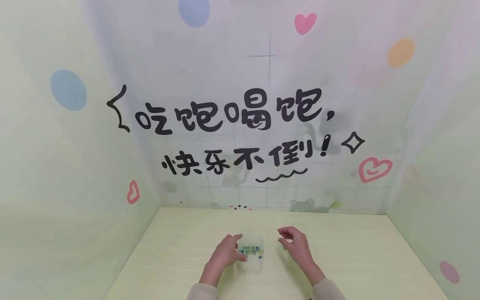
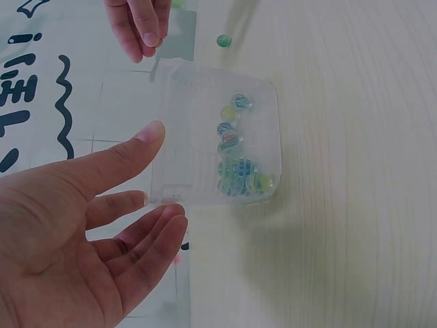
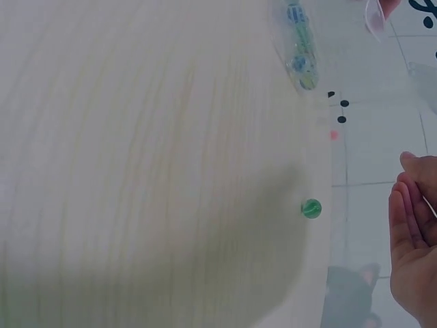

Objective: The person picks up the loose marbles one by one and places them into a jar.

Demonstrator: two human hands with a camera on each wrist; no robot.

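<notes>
A clear plastic box stands on the pale table with several glass marbles inside, green, blue and yellowish. My left hand grips the box's left side, thumb and fingers spread apart along it. In the left wrist view the thumb overlaps the box's rim. My right hand is to the right of the box, its fingers bent and the thumb close to them, with nothing visible held. One green marble is outside the box, below the right fingers and apart from them.
A pale wood-grain table lies under both hands. Behind it rises a printed wall sheet with dark lettering, hearts and dots. Pale side panels flank the table.
</notes>
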